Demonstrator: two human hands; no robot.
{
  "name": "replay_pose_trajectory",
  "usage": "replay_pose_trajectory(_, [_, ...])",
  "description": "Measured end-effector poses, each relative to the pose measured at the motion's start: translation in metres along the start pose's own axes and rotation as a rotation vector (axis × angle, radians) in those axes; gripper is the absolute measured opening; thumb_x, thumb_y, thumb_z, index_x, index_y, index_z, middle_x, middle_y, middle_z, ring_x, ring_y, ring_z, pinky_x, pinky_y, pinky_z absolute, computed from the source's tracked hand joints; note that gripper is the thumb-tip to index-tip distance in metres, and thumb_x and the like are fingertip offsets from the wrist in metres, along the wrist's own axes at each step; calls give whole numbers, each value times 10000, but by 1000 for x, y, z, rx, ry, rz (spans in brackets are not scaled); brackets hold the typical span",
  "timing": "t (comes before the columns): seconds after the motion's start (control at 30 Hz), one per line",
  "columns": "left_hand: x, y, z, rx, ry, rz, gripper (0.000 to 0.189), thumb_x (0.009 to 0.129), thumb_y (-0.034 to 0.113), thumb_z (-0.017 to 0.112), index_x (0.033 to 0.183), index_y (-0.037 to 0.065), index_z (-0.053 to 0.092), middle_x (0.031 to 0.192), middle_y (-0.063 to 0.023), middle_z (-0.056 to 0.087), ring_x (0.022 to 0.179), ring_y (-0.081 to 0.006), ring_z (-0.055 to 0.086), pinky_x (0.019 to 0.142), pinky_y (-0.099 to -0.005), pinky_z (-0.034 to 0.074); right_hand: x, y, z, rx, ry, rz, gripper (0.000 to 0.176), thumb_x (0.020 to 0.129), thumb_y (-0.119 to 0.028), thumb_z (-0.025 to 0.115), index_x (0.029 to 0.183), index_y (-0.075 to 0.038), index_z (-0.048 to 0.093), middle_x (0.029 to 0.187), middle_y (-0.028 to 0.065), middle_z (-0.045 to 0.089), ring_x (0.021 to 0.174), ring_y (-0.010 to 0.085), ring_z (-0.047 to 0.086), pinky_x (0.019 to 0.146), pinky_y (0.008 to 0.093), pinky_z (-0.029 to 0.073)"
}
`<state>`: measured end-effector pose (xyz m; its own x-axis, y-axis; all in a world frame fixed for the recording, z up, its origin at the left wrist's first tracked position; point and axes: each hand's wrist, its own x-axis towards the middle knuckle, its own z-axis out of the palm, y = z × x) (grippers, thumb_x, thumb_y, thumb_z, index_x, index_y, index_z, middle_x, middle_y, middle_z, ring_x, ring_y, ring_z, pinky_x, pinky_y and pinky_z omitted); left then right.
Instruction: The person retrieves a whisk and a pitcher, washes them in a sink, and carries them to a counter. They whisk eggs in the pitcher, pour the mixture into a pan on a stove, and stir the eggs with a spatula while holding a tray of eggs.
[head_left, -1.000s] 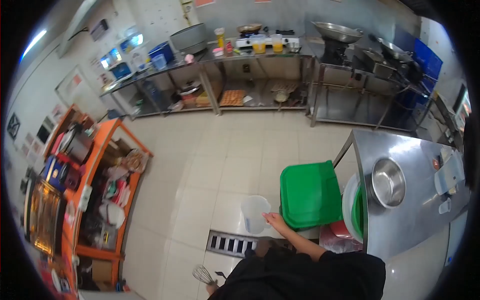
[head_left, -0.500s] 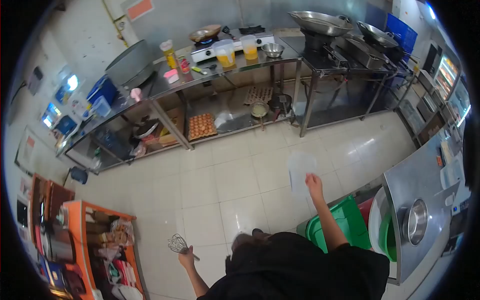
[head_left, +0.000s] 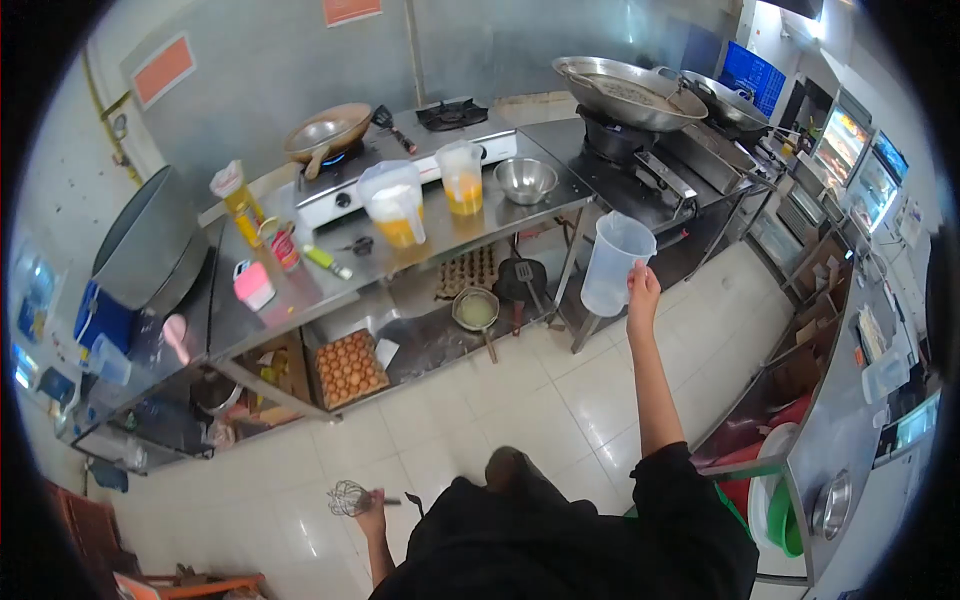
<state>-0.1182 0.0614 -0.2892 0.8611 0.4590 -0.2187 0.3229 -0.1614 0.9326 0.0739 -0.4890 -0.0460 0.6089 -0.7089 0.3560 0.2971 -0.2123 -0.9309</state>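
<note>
My left hand (head_left: 371,512) is closed around the handle of a wire whisk (head_left: 349,498), held low over the floor tiles. Out in front on the right, my right hand (head_left: 643,288) grips the handle of a clear plastic jug (head_left: 611,262), which looks empty and is close to upright. Nearest to that jug is the steel counter's front corner. On the counter stand a jug of yellow liquid with pale froth (head_left: 394,205), a second jug of yellow liquid (head_left: 462,180) and a small steel bowl (head_left: 526,181).
A frying pan (head_left: 318,138) sits over a lit burner of the gas stove (head_left: 345,199). Large woks (head_left: 628,92) stand at the back right. On the lower shelf are a tray of eggs (head_left: 349,369) and a strainer (head_left: 475,310). A green basin (head_left: 785,520) lies at the right.
The view has moved nearer to the counter. My right hand has carried the clear jug from over the floor to the counter's front edge. The whisk stays in my left hand.
</note>
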Motion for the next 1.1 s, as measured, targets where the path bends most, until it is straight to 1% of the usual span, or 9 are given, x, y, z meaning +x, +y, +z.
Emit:
replay_pose_trajectory(0.13, [96, 155, 98, -149, -189, 213, 194, 704, 146, 640, 773, 13, 518, 850, -107, 579, 751, -151, 540, 688, -266, 426, 109, 43, 72, -82, 126, -88, 341, 827, -324, 469, 589, -87, 410, 549, -53, 340, 523, 36, 300, 463, 200, 222])
replay_pose_trajectory(0.17, [109, 178, 110, -156, -211, 298, 176, 725, 132, 617, 785, 13, 502, 872, -122, 575, 761, -159, 544, 687, -271, 431, 141, 67, 78, -237, 119, -16, 355, 812, -318, 482, 738, 26, 527, 643, 39, 496, 628, 111, 421, 583, 260, 354])
replay_pose_trajectory(0.4, [159, 307, 164, -291, 147, 271, 127, 799, 145, 504, 774, 30, 458, 815, -137, 583, 736, -163, 565, 536, -237, 469, 301, 158, 172, -344, 138, -296, 341, 819, -241, 480, 554, -32, 428, 518, -45, 336, 500, 54, 289, 434, 239, 240])
replay_pose_trajectory(0.53, [176, 356, 189, -315, 176, 574, 234, 777, 224, 543, 741, 22, 431, 758, -157, 569, 731, -224, 569, 663, -343, 477, 342, 203, 190, 15, 53, 45, 264, 827, -228, 463, 632, -53, 489, 530, -55, 383, 483, 49, 339, 421, 218, 253])
replay_pose_trajectory(0.7, [199, 387, 227, -515, 105, 594, 316, 707, 264, 629, 718, 29, 417, 729, -155, 547, 736, -231, 567, 774, -523, 422, 364, 266, 176, -147, -122, -76, 210, 836, -221, 452, 819, -20, 513, 664, -8, 469, 607, 83, 430, 548, 226, 344])
replay_pose_trajectory(0.83, [218, 428, 273, -626, 136, 619, 423, 676, 405, 628, 733, 88, 353, 662, -53, 476, 523, -163, 502, 739, -503, 451, 305, 144, 213, -598, 112, -522, 262, 850, -208, 403, 950, 25, 467, 903, 82, 470, 848, 178, 428, 753, 284, 340])
replay_pose_trajectory(0.97, [221, 487, 320, -936, -173, 403, 326, 748, 407, 538, 750, 162, 323, 709, 45, 448, 726, -230, 537, 808, -493, 393, 190, 88, 227, -169, -528, -258, 256, 818, -242, 431, 869, 0, 496, 861, 91, 484, 824, 188, 457, 762, 303, 346])
replay_pose_trajectory(1.0, [226, 481, 330, -1150, -380, 401, 264, 771, 307, 544, 809, 109, 373, 821, -63, 525, 597, -201, 559, 860, -529, 335, 156, 58, 248, 39, -677, 62, 366, 796, -336, 471, 962, -9, 464, 884, 82, 481, 836, 190, 462, 814, 330, 339])
replay_pose_trajectory(1.1, [227, 498, 351, -1151, -840, 271, 207, 796, 223, 515, 836, 53, 404, 909, -138, 521, 885, -246, 524, 891, -436, 341, 110, -12, 306, 636, -565, 297, 509, 764, -413, 507, 1093, -54, 357, 915, 54, 466, 808, 171, 476, 884, 365, 317])
